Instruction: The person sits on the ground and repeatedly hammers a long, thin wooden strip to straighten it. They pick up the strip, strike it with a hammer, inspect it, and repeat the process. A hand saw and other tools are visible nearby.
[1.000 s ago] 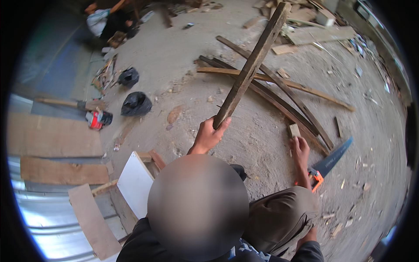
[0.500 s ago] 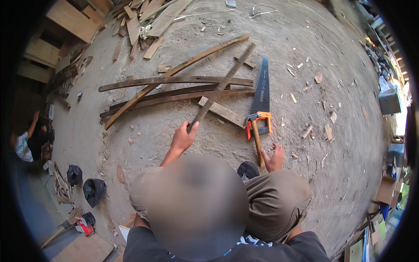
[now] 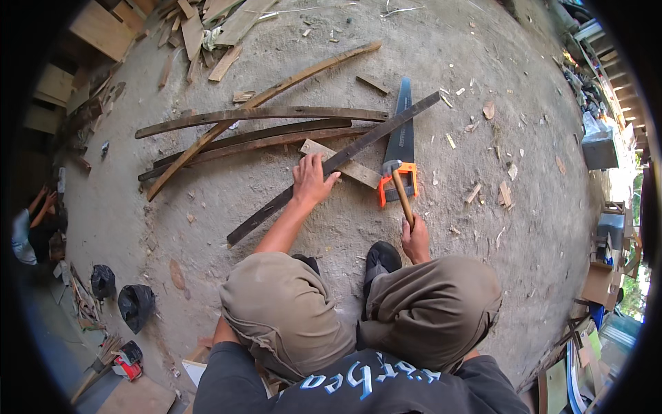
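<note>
My left hand [image 3: 312, 182] grips a long dark wooden strip [image 3: 386, 130] near its middle, fingers over it and thumb to the right. The strip slants from near left to far right, crossing a short pale plank [image 3: 358, 172] and passing over the blade of a handsaw [image 3: 398, 146]. My right hand [image 3: 416, 240] is closed around the wooden handle of a hammer [image 3: 403, 195]. The hammer's head is over the saw's orange and black grip; whether they touch I cannot tell.
Several long wooden strips [image 3: 276, 112] lie crossed ahead on the dirt ground, with a small block [image 3: 373, 84] beyond. Scrap wood [image 3: 231, 27] is heaped at far left. Black plastic bags [image 3: 136, 305] sit at left. Another person [image 3: 26, 234] is at the left rim.
The dark strip has swung round and down across the short plank, and my left hand has shifted to its middle. My right hand, earlier beside the hammer handle, now grips it.
</note>
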### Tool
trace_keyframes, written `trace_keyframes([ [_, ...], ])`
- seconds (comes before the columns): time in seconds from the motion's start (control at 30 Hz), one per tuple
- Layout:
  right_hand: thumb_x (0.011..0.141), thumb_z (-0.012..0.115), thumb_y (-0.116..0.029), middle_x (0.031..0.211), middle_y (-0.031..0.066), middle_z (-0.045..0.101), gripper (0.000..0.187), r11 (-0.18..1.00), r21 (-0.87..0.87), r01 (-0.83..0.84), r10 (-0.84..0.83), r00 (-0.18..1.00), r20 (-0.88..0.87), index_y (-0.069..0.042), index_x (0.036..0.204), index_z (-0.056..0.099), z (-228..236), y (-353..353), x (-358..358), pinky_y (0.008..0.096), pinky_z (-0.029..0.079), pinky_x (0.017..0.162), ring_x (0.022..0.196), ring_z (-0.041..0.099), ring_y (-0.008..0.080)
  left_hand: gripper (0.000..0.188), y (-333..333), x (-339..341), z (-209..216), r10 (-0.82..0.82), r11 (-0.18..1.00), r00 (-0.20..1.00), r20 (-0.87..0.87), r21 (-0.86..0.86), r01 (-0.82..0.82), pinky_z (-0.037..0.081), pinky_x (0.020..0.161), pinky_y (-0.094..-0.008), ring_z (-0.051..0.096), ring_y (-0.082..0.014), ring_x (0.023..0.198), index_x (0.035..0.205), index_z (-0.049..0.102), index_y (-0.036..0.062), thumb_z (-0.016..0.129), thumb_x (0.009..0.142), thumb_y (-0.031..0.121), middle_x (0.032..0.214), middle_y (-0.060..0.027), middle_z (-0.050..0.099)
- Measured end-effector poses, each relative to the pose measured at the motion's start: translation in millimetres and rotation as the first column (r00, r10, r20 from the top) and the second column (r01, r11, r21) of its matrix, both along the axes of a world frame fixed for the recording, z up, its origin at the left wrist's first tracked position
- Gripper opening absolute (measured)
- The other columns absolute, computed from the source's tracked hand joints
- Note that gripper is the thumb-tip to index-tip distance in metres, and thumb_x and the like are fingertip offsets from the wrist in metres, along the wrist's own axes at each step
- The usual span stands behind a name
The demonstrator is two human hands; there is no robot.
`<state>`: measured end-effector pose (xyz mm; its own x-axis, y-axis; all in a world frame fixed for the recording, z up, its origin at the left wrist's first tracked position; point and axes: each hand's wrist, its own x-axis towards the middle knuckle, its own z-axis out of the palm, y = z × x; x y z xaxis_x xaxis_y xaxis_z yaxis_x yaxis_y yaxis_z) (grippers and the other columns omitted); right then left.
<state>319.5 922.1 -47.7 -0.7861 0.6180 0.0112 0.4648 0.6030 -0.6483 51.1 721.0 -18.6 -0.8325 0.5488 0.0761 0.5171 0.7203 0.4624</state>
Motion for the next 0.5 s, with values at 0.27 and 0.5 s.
trace_keyframes([
  [0.27,0.099,0.06,-0.022,0.058,0.0067,0.047,0.02,0.958,-0.287,0.007,-0.063,0.981,-0.185,-0.003,0.095,0.055,37.1,-27.7,-31.0,0.034,0.038,0.048,0.05,0.043,0.0132,0.051,-51.7,-7.7,-14.7,-0.029,0.984,0.969,0.245,-0.165,0.071,0.051,0.077,-0.0509,0.065,-0.0412,0.092,0.105,0.053,0.0034,0.06,0.093,0.052,0.096,-0.0191,0.066],
  [0.5,0.099,0.059,-0.021,0.061,0.0159,0.053,0.019,0.962,-0.201,-0.184,0.155,0.977,-0.147,-0.002,0.097,0.054,51.5,-37.3,-65.4,0.0399,0.042,0.051,0.051,0.054,0.0292,0.056,-25.7,-20.6,-5.9,-0.087,0.984,0.965,0.246,-0.128,0.122,0.053,0.07,-0.0543,0.067,-0.0458,0.084,0.099,0.053,0.0035,0.056,0.092,0.058,0.087,-0.0244,0.069],
])
